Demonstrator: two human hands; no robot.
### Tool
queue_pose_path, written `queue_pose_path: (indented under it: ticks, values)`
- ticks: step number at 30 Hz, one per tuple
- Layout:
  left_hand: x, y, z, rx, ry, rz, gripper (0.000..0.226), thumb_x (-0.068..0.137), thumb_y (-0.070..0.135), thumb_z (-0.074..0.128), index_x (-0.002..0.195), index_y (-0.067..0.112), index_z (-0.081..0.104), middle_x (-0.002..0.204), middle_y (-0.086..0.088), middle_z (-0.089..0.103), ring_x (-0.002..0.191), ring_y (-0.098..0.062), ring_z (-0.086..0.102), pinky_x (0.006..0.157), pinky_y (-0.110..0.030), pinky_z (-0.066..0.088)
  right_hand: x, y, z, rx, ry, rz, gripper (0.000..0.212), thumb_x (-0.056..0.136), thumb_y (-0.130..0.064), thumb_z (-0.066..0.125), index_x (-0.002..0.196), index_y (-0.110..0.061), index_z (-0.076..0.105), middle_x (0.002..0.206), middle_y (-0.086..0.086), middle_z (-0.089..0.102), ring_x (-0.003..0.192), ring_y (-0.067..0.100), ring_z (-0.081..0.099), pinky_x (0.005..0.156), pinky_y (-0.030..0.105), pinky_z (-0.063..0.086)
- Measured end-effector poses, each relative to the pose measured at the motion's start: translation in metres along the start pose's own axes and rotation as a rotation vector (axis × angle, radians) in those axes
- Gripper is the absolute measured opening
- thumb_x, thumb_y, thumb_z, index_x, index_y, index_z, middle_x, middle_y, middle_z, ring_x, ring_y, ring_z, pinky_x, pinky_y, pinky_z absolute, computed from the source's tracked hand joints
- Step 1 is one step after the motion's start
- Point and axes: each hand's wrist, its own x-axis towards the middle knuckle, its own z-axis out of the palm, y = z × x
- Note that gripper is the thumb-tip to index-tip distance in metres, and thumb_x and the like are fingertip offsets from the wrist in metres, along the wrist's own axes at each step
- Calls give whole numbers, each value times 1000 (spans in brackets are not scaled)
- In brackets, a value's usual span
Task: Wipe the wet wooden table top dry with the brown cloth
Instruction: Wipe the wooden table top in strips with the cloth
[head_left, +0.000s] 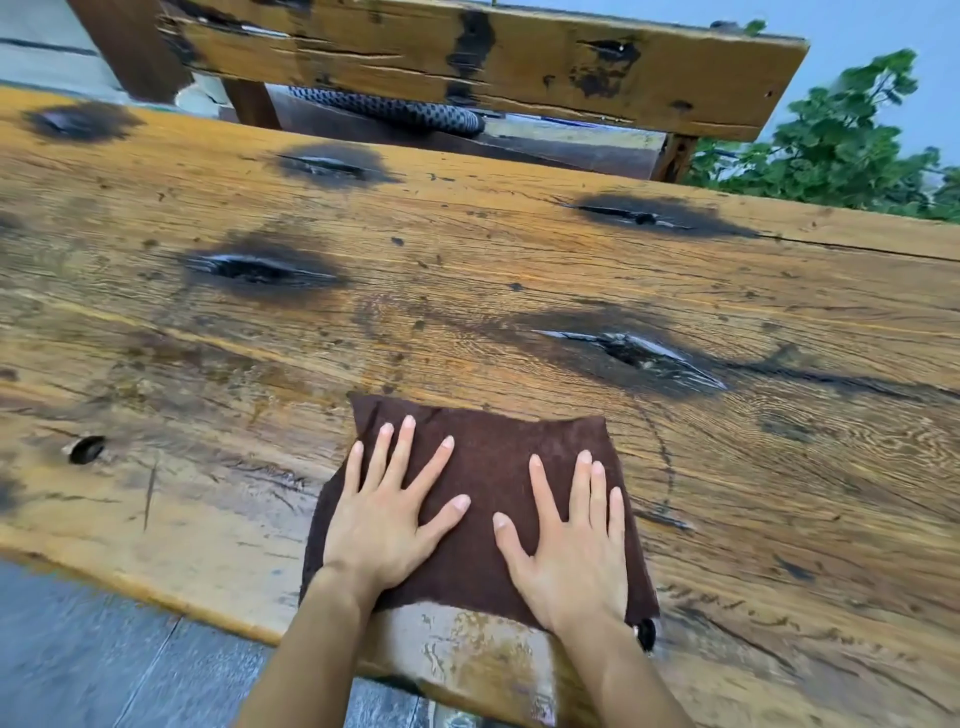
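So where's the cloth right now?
Head view, lower centre: the cloth lies flat on the table by its near edge, under the left hand and right hand, just nearer than the big dark knot.

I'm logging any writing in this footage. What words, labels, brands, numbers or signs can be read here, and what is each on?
None: no readable text shows on the flat brown cloth, the wet wooden table top or the worn wooden bench back behind it. A small dark spot at the cloth's near right corner is too small to tell.
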Motion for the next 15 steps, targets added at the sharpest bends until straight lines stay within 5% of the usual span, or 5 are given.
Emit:
queue_pose_path:
  ticks: [15]
  values:
    - [-89, 11, 14, -21, 46, 20, 72, 98, 80, 25, 162, 50, 11, 175, -2, 3, 161, -23, 0, 126, -53, 8, -79, 6, 2, -12, 40, -32, 80, 96, -76, 34, 164, -35, 26, 172, 22, 13, 161, 35, 12, 125, 54, 14]
